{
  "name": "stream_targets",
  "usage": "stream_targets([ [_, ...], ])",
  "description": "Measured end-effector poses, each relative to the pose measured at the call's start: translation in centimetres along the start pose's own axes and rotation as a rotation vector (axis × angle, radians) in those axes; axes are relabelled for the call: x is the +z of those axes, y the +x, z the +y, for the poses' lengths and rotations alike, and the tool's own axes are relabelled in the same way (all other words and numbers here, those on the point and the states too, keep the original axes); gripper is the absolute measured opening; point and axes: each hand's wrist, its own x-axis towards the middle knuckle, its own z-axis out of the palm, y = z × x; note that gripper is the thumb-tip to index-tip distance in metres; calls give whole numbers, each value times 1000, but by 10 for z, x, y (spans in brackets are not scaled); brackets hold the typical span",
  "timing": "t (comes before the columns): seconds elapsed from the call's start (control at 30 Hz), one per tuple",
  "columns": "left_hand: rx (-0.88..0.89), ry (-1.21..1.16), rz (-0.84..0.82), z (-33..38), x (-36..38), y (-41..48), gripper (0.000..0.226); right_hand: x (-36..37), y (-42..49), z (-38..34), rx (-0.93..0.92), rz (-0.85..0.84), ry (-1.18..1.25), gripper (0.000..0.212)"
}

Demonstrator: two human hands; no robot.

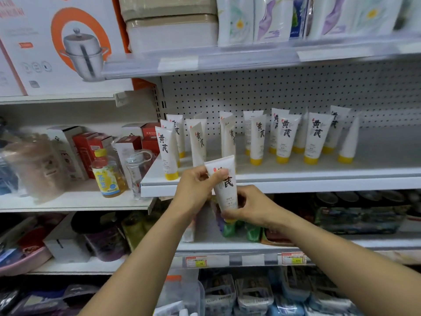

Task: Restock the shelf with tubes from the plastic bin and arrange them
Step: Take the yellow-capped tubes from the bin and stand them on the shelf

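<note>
Both hands hold one white tube (225,185) with black characters, upright in front of the white shelf's front edge (296,184). My left hand (196,190) pinches its upper part. My right hand (252,207) grips its lower end, hiding the yellow cap. Several matching tubes (283,137) stand cap-down on the shelf in loose rows, one at the far left front (167,153) and one at the far right (347,144). The plastic bin is not in view.
A pegboard wall (296,92) backs the shelf. The upper shelf (250,58) overhangs with packets. To the left stand a tea bottle (107,174), a clear jug (137,169) and red boxes (91,147). Lower shelves hold packaged goods.
</note>
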Motion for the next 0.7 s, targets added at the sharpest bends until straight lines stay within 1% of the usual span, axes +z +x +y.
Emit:
stream_targets([
  [0.03,22,31,-10,-1,2,2,14,-8,-1,3,3,29,-18,31],
  [0.07,36,74,-28,-3,3,3,24,-16,-1,5,5,63,-24,34],
  [0.13,57,218,-65,-10,2,4,36,-33,1,10,24,154,-32,40],
  [0.23,92,523,-133,-24,-5,-5,33,-57,8,14,50,292,-95,36],
  [0.3,93,676,-203,-32,-9,-14,31,-71,17,15,56,354,-111,35],
  [0.37,84,721,-216,-40,-13,-19,30,-82,27,18,85,408,-139,42],
  [0.5,81,769,-154,-47,-19,-22,26,-92,46,25,161,458,-149,48],
  [0.6,79,833,-86,-50,-25,-22,27,-93,54,30,200,462,-156,46],
  [0.7,76,873,-58,-54,-31,-21,29,-91,60,36,215,447,-158,48],
])
